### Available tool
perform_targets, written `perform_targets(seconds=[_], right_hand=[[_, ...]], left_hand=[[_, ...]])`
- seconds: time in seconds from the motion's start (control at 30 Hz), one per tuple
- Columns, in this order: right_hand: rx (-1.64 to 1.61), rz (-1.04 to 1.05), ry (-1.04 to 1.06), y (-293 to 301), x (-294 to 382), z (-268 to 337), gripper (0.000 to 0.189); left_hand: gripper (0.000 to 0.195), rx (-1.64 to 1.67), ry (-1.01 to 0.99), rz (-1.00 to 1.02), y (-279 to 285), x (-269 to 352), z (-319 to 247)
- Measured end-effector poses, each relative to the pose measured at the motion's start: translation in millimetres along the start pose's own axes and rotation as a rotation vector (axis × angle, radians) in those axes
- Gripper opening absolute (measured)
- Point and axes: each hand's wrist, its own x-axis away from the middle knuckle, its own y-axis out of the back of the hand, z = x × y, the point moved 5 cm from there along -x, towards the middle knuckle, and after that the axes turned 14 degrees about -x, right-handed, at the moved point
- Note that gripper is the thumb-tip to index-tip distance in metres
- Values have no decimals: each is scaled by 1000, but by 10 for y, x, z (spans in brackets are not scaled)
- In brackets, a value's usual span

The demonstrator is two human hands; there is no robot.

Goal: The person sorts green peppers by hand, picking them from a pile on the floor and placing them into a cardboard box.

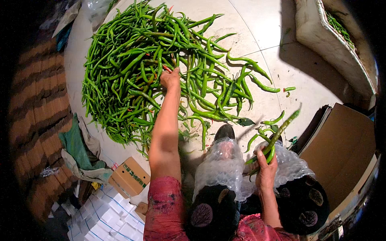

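A large heap of long green chili peppers [126, 69] covers the floor in front of me, with some peppers spread loosely on its right side. My left hand [171, 79] reaches into the heap, its fingers closed around a red chili pepper [167, 69]; the fingertips are partly hidden. Above my right knee, my right hand [267, 168] grips several green chili peppers [276, 137]. One of them is long, dark green and points up and to the right. Bubble wrap [218, 168] covers both of my lower legs.
A white-walled container [328, 45] with green peppers stands at the upper right. Flat cardboard [340, 150] leans at my right. Stacked brown cardboard [45, 99], a small carton [129, 176], green cloth [77, 144] and strapped white boxes [105, 214] line the left. Pepper pieces [289, 89] lie on the tiles.
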Motion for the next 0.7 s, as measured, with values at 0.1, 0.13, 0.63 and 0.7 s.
perform_targets(seconds=[0.1, 0.13, 0.63, 0.7], right_hand=[[-92, -57, 21, 87, -50, 30, 33], [-132, -64, 8, 91, -55, 32, 34], [-361, 171, -93, -76, 91, 154, 30], [-395, 201, -93, -112, 86, 202, 32]], left_hand=[[18, 376, -20, 293, -113, 338, -223], [15, 453, 13, 449, -30, 556, -332], [42, 760, -83, 1323, 512, 2746, -629], [32, 550, -131, 1343, 464, 2964, -652]])
